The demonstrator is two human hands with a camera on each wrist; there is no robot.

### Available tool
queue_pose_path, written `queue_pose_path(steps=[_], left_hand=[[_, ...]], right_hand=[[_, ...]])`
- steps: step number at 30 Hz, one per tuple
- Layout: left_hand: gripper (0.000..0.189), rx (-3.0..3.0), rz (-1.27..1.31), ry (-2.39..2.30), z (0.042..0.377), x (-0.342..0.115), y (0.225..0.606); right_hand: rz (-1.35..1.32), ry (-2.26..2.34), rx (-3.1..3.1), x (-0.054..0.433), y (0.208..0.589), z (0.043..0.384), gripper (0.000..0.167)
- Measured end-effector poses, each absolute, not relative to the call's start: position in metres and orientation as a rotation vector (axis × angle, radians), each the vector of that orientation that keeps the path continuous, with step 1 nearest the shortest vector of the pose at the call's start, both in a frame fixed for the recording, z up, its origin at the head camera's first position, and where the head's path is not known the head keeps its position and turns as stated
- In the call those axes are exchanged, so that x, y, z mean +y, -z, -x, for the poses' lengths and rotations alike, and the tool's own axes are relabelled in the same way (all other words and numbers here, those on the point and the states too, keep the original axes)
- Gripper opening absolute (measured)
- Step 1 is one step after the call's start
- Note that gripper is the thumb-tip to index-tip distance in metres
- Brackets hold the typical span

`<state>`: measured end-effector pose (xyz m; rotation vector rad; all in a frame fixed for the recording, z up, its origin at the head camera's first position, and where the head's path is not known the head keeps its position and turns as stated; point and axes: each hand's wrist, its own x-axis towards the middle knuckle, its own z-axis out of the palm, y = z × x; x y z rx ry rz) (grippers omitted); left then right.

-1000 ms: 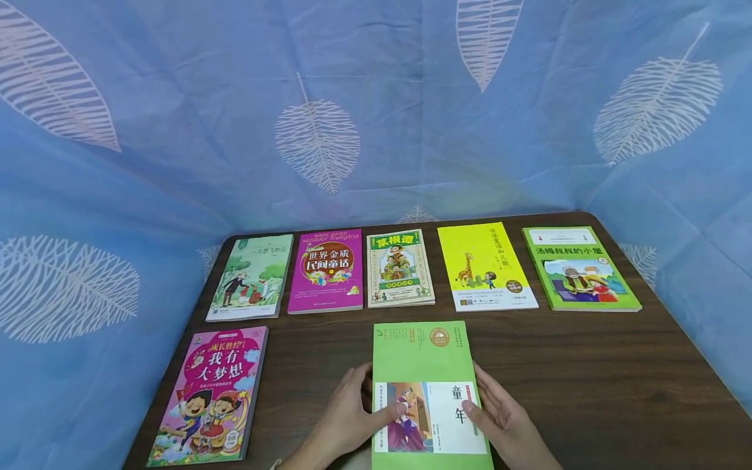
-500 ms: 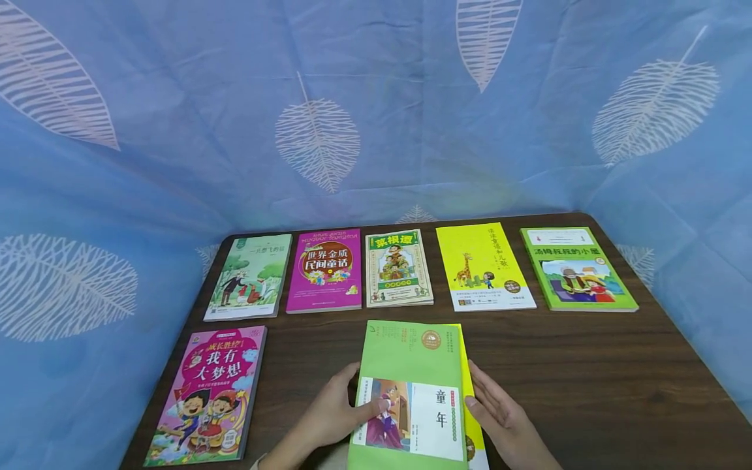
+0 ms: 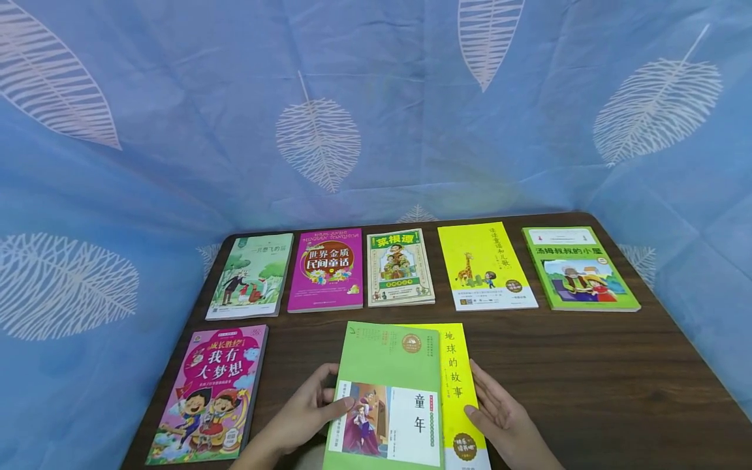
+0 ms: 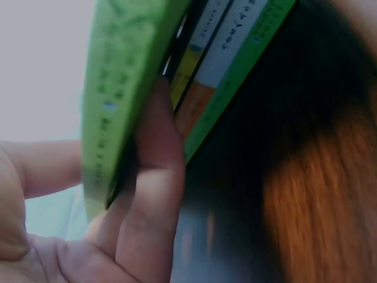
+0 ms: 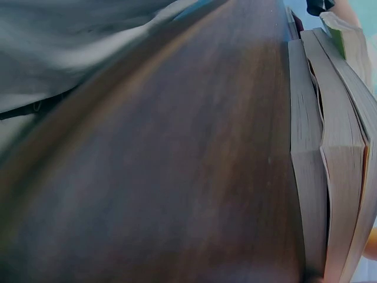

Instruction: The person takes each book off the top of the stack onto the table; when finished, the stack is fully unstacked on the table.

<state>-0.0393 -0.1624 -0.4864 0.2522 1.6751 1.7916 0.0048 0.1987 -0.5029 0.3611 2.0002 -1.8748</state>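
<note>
My left hand (image 3: 302, 408) pinches the left edge of a light green book (image 3: 382, 365), thumb on its cover. In the left wrist view its green spine (image 4: 112, 94) stands raised above a stack of several books (image 4: 230, 53), with fingers between them. A yellow book (image 3: 455, 385), partly covered by the green one, lies on top of that stack. My right hand (image 3: 502, 414) holds the stack's right side, thumb over the yellow cover's edge and fingers along the side. Page edges of the stacked books (image 5: 333, 165) show in the right wrist view.
On the dark wooden table (image 3: 617, 385), books lie in a back row: pale green (image 3: 252, 277), purple (image 3: 326, 271), cream (image 3: 401, 267), yellow with a giraffe (image 3: 484, 267) and green (image 3: 581, 267). A pink book (image 3: 208, 395) lies front left. Blue cloth (image 3: 376, 130) hangs behind.
My left hand has drawn the light green book to the left across the stack, uncovering the yellow book beneath it. My right hand has stayed at the stack's right side.
</note>
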Motion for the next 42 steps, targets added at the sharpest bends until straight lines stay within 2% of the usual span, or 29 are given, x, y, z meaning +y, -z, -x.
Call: queue_pose_path(steps=[17, 24, 35, 42], left_hand=[[0.075, 1.851, -0.056, -1.762, 0.037, -0.252, 0.464], [0.076, 1.892, 0.020, -1.738, 0.040, -0.283, 0.468], [0.080, 1.972, 0.020, -1.700, 0.046, -0.280, 0.484], [0.071, 2.232, 0.087, -1.545, 0.045, -0.265, 0.486]], right_hand=[[-0.332, 1.876, 2.018, 0.199, 0.501, -0.005, 0.093], [-0.313, 1.900, 2.004, 0.199, 0.502, -0.004, 0.091], [-0.319, 1.904, 1.990, 0.198, 0.500, -0.004, 0.090], [-0.303, 1.911, 1.994, 0.199, 0.502, -0.005, 0.090]])
